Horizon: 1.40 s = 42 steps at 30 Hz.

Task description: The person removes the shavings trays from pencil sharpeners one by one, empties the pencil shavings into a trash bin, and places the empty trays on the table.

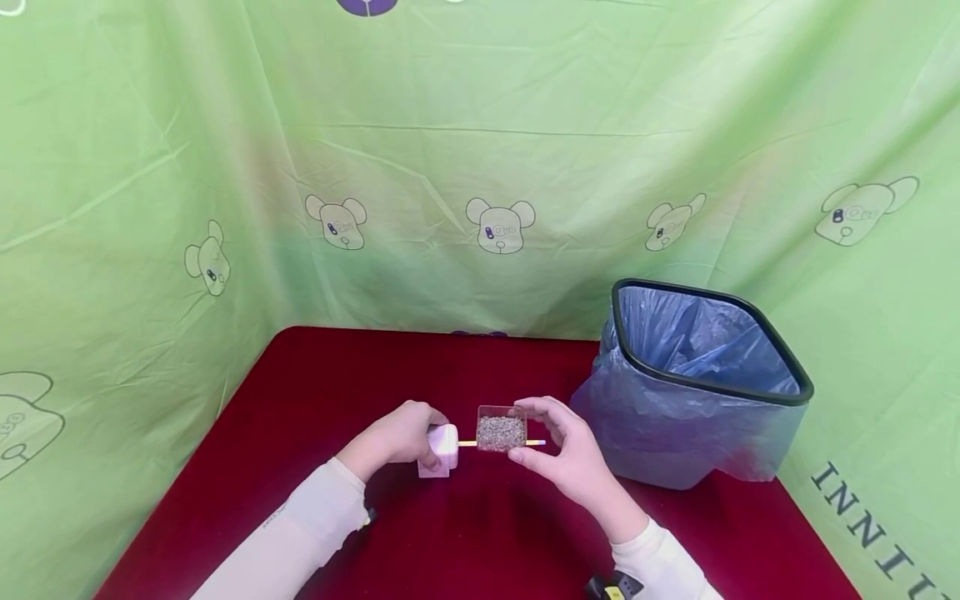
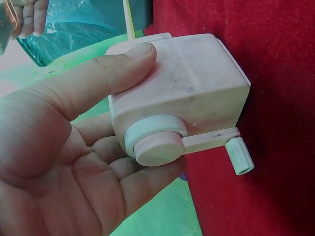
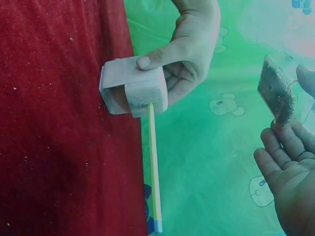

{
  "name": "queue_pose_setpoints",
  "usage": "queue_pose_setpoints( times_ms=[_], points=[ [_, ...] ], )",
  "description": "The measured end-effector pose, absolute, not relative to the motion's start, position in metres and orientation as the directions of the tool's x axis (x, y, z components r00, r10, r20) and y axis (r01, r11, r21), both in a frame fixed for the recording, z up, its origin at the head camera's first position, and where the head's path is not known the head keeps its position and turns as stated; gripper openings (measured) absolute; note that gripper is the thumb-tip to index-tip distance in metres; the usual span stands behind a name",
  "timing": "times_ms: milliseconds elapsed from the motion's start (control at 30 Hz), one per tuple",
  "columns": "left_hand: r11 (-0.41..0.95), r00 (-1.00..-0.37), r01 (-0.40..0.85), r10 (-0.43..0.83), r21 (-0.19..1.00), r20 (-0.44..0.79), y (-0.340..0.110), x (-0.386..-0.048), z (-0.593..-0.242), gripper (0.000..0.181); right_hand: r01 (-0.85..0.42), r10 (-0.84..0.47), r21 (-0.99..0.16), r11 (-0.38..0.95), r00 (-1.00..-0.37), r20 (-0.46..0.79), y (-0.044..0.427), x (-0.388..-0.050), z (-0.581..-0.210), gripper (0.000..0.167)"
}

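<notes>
My left hand (image 1: pixel 393 435) grips a white crank pencil sharpener (image 1: pixel 447 442) above the table, thumb on one face and fingers beneath. In the left wrist view its crank handle (image 2: pixel 239 156) sticks out from the side. A yellow pencil (image 3: pixel 154 167) juts from the front hole, its far end free. Beside it, my right hand (image 1: pixel 568 450) pinches a clear shavings drawer (image 1: pixel 501 430) by its edge between thumb and fingers. Grey-brown shavings lie in the drawer. An open slot (image 3: pixel 117 100) shows in the sharpener's body in the right wrist view.
A bin (image 1: pixel 750 392) with a black rim and blue plastic liner stands at the right of the table. Dark red cloth (image 1: pixel 360 375) covers the table, with small pale specks on it. Green printed curtains (image 1: pixel 495 167) hang behind and at both sides.
</notes>
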<state>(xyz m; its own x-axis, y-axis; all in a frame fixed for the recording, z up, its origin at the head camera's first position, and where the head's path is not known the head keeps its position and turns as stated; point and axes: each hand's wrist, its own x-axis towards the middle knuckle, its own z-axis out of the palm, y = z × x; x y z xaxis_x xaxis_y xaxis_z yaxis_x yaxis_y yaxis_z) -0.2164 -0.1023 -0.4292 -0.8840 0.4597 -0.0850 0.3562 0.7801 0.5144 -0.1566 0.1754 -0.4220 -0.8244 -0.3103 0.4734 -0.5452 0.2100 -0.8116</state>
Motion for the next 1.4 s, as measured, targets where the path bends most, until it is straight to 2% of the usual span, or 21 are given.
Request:
queue_pose_setpoints(
  times_ms=[633, 1400],
  points=[
    [0.78, -0.879, 0.37, 0.47, 0.505, -0.082, -0.102, -0.218, -0.43, 0.053, -0.577, -0.308, -0.782, 0.235, -0.808, 0.503, 0.181, -0.158, -0.407, 0.054],
    [0.789, -0.883, 0.35, 0.458, 0.506, -0.105, -0.102, -0.22, -0.433, 0.059, -0.574, -0.291, -0.78, 0.249, -0.812, 0.505, 0.189, -0.161, -0.388, 0.054]
  ],
)
